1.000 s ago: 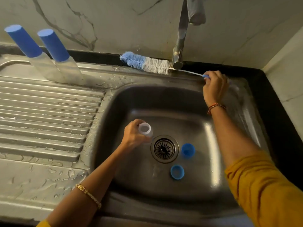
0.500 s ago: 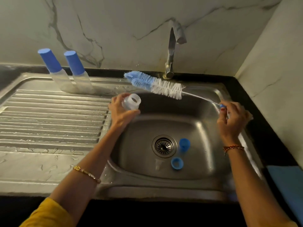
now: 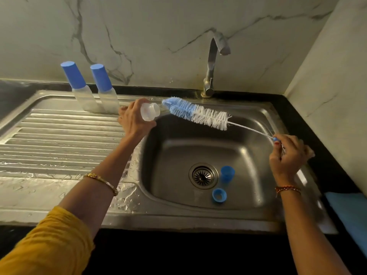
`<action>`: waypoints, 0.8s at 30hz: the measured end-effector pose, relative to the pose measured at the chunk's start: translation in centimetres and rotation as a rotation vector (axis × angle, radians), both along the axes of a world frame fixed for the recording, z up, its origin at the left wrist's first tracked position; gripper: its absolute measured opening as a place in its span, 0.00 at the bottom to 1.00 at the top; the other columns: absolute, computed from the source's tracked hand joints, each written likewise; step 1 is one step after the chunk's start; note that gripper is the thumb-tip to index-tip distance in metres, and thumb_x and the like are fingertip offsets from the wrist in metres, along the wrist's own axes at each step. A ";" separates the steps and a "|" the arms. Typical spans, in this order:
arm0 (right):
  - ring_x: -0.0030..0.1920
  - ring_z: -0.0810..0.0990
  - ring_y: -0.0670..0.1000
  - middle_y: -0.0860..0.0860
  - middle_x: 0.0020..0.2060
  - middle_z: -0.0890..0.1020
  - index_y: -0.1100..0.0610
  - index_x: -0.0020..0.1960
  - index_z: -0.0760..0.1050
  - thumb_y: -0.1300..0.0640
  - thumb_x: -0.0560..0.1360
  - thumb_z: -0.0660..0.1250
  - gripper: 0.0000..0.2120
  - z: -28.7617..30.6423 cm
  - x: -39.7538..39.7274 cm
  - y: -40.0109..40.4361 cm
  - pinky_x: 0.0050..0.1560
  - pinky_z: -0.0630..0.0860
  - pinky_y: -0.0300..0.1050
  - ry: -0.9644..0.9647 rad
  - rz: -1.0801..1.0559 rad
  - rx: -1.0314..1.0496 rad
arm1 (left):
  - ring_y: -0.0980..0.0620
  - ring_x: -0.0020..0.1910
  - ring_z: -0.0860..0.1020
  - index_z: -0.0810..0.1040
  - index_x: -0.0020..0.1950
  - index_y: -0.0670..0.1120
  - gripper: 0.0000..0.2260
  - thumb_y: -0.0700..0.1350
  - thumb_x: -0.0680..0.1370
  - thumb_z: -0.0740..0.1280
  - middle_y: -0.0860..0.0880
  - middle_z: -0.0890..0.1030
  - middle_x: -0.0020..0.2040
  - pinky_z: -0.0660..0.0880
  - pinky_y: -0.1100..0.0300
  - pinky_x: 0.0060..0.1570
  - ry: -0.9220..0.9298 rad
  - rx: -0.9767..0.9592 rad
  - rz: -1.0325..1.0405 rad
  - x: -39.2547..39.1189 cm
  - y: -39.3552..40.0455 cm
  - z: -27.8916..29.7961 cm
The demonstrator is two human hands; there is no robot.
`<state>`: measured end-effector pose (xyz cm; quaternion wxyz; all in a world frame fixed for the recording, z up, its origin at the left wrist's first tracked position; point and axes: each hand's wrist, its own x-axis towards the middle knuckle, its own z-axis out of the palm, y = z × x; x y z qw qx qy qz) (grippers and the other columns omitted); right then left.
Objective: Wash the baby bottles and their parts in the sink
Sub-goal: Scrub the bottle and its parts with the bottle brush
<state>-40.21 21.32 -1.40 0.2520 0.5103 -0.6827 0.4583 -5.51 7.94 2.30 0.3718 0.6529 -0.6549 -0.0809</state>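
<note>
My left hand grips a clear baby bottle tilted on its side above the sink's left rim, mouth facing right. My right hand holds the wire handle end of a blue-and-white bottle brush. The brush's blue tip lies right at the bottle's mouth. In the steel sink basin a blue cap and a blue ring lie beside the drain. Two capped bottles stand at the back of the draining board.
The tap rises behind the basin, with no water running. The ribbed draining board to the left is wet. A blue cloth lies on the black counter at the right. A wall closes in the right side.
My left hand lifted the clear bottle from the basin floor to the left rim. My right hand drew the brush off the back ledge, and its tip now meets the bottle's mouth.
</note>
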 end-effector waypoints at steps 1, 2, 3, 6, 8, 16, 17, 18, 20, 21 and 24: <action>0.40 0.76 0.58 0.59 0.40 0.81 0.63 0.46 0.81 0.64 0.70 0.63 0.09 -0.1 0.0 -0.2 0.45 0.53 0.38 0.011 0.012 -0.002 | 0.40 0.61 0.67 0.72 0.61 0.50 0.26 0.44 0.66 0.76 0.47 0.75 0.61 0.64 0.51 0.55 -0.004 -0.004 0.007 0.1 -0.1 -0.1; 0.41 0.77 0.58 0.58 0.40 0.81 0.62 0.46 0.81 0.62 0.70 0.62 0.10 -0.2 0.0 -0.3 0.45 0.54 0.39 0.025 0.026 0.000 | 0.41 0.62 0.67 0.72 0.61 0.49 0.26 0.44 0.66 0.76 0.47 0.75 0.61 0.64 0.50 0.54 -0.004 -0.012 0.011 0.2 -0.1 -0.1; 0.41 0.78 0.59 0.58 0.41 0.82 0.62 0.46 0.81 0.61 0.71 0.61 0.11 -0.3 0.1 -0.5 0.46 0.56 0.41 0.036 0.044 0.002 | 0.41 0.62 0.66 0.72 0.62 0.49 0.25 0.44 0.66 0.75 0.46 0.75 0.61 0.65 0.50 0.55 -0.005 -0.025 0.006 0.2 -0.4 -0.2; 0.43 0.78 0.57 0.57 0.40 0.82 0.62 0.46 0.82 0.59 0.71 0.59 0.13 -0.3 0.9 -0.9 0.48 0.60 0.45 0.035 0.088 0.021 | 0.41 0.65 0.65 0.72 0.63 0.47 0.26 0.44 0.68 0.75 0.46 0.74 0.63 0.66 0.51 0.56 -0.084 -0.037 -0.086 0.1 -0.8 -0.1; 0.41 0.79 0.59 0.58 0.39 0.82 0.62 0.45 0.82 0.60 0.72 0.59 0.13 -0.1 1.3 -1.2 0.47 0.61 0.46 0.064 0.101 0.024 | 0.41 0.65 0.66 0.72 0.65 0.46 0.26 0.44 0.68 0.74 0.46 0.73 0.64 0.65 0.51 0.59 -0.174 -0.051 -0.143 0.1 -1.2 0.0; 0.31 0.79 0.57 0.56 0.34 0.82 0.61 0.46 0.82 0.69 0.64 0.64 0.14 0.6 4.3 -0.5 0.38 0.67 0.44 0.201 0.155 0.157 | 0.39 0.67 0.62 0.71 0.66 0.45 0.27 0.41 0.68 0.74 0.45 0.71 0.66 0.66 0.45 0.61 -0.346 -0.087 -0.254 -1.1 -0.5 0.7; 0.30 0.78 0.58 0.56 0.33 0.82 0.61 0.46 0.82 0.69 0.64 0.63 0.14 0.5 4.8 -0.3 0.36 0.70 0.44 0.150 0.164 0.186 | 0.40 0.67 0.62 0.71 0.66 0.45 0.26 0.41 0.69 0.73 0.45 0.71 0.66 0.65 0.46 0.62 -0.341 -0.097 -0.240 -1.3 -0.4 0.8; 0.30 0.78 0.59 0.57 0.32 0.82 0.61 0.45 0.82 0.69 0.65 0.63 0.13 0.4 5.2 0.0 0.33 0.71 0.44 0.088 0.174 0.226 | 0.40 0.68 0.62 0.72 0.66 0.45 0.25 0.40 0.69 0.72 0.45 0.71 0.67 0.65 0.45 0.63 -0.337 -0.115 -0.231 -1.3 -0.5 0.9; 0.32 0.78 0.58 0.57 0.33 0.82 0.59 0.45 0.82 0.69 0.69 0.63 0.11 0.2 5.6 0.4 0.34 0.69 0.42 -0.083 0.218 0.408 | 0.38 0.68 0.63 0.73 0.64 0.44 0.23 0.39 0.70 0.72 0.43 0.73 0.65 0.64 0.43 0.64 -0.353 -0.168 -0.248 -1.1 -0.5 1.4; 0.31 0.77 0.55 0.56 0.32 0.81 0.58 0.42 0.82 0.68 0.72 0.63 0.11 0.3 5.5 0.2 0.34 0.68 0.41 -0.229 0.286 0.545 | 0.36 0.67 0.64 0.75 0.63 0.43 0.23 0.39 0.69 0.73 0.42 0.74 0.64 0.64 0.42 0.64 -0.368 -0.197 -0.275 -0.8 -0.4 1.7; 0.22 0.66 0.42 0.49 0.23 0.71 0.58 0.35 0.77 0.66 0.76 0.58 0.15 1.2 4.4 -0.4 0.24 0.61 0.35 -0.821 0.580 1.012 | 0.31 0.63 0.67 0.78 0.58 0.39 0.23 0.36 0.65 0.76 0.39 0.77 0.59 0.67 0.35 0.59 -0.412 -0.309 -0.399 -0.5 -0.4 2.7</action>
